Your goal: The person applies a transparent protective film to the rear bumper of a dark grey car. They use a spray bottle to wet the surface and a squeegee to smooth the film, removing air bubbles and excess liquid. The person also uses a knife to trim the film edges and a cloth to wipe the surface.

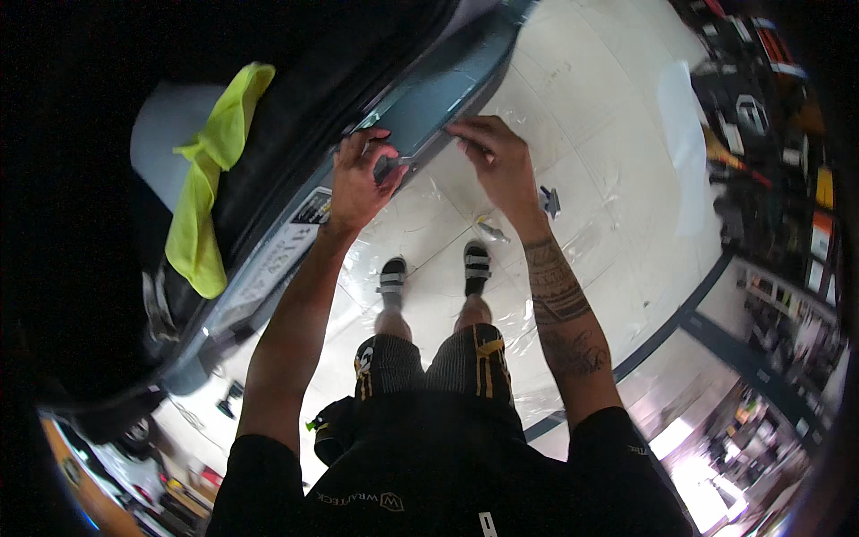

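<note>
A blue-grey glossy car panel (429, 98), apparently the bumper, runs diagonally in front of me below an open dark compartment. My left hand (362, 183) is curled at the panel's lower part, thumb and fingers bent toward each other; a small greyish patch shows between them, and I cannot tell what it is. Farther right, my right hand (497, 161) reaches the panel's outer edge with its fingertips pinched together there. Whatever lies between those fingertips is too small to make out. A licence plate (277, 255) sits on the car left of my left wrist.
A yellow-green cloth (210, 179) drapes over a grey piece (170, 125) at the compartment's edge. On the pale tiled floor lie a clear bottle-like item (492, 230) and a small bluish tool (549, 202), near my feet. Cluttered shelves (778, 134) line the right side.
</note>
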`<state>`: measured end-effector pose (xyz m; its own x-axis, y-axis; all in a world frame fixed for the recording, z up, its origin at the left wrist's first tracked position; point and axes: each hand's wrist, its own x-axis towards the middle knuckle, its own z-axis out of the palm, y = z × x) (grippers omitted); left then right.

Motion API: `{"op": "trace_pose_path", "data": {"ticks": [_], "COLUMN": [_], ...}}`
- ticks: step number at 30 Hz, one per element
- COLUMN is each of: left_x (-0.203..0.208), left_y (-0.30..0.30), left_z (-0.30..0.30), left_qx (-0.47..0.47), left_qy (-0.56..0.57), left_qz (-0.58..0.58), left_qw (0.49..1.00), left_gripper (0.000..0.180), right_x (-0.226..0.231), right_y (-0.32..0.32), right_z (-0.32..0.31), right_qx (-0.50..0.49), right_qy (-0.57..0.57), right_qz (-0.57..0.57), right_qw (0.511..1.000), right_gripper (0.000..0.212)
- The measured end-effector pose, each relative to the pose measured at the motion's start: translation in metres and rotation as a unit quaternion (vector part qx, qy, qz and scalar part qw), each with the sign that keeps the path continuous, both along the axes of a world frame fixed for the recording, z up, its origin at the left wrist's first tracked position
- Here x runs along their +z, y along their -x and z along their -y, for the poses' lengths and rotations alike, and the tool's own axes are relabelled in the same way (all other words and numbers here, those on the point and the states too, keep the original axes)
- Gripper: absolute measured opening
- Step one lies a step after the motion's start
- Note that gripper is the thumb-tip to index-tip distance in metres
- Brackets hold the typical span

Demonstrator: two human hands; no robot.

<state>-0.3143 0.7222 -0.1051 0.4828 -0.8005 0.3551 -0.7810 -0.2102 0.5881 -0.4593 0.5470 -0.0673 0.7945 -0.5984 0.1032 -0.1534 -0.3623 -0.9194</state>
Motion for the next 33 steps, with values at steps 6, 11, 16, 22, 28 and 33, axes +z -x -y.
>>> {"op": "trace_pose_path", "data": {"ticks": [6, 11, 16, 22, 28, 33], "left_x": [-0.020, -0.076, -0.093, -0.015, -0.008, -0.011], "left_y": [0.063, 0.147, 0.165, 0.054, 0.018, 0.013], "left_z": [-0.076, -0.257, -0.530, -0.591, -0.580, -0.582], "left_qx": [0.177, 0.426, 0.698, 0.621, 0.567, 0.603], "left_qy": [-0.009, -0.046, 0.024, 0.135, 0.247, 0.191], "left_qz": [-0.075, -0.231, -0.157, -0.215, -0.242, -0.150], "left_qw": [0.981, 0.873, 0.698, 0.741, 0.748, 0.759], "left_gripper": [0.038, 0.040, 0.026, 0.018, 0.026, 0.029], "right_x": [0.000, 0.012, -0.043, -0.159, -0.137, -0.111], "right_y": [-0.019, -0.018, 0.046, 0.177, 0.174, 0.159], "right_z": [0.013, 0.011, 0.024, -0.073, -0.222, -0.254], "right_qx": [0.170, 0.112, 0.006, 0.184, 0.123, 0.094], "right_qy": [0.161, 0.077, -0.031, 0.101, -0.044, -0.066], "right_qz": [0.039, -0.062, -0.177, -0.416, -0.522, -0.511], "right_qw": [0.971, 0.989, 0.984, 0.885, 0.843, 0.852], "right_gripper": [0.043, 0.036, 0.035, 0.018, 0.018, 0.020]}}
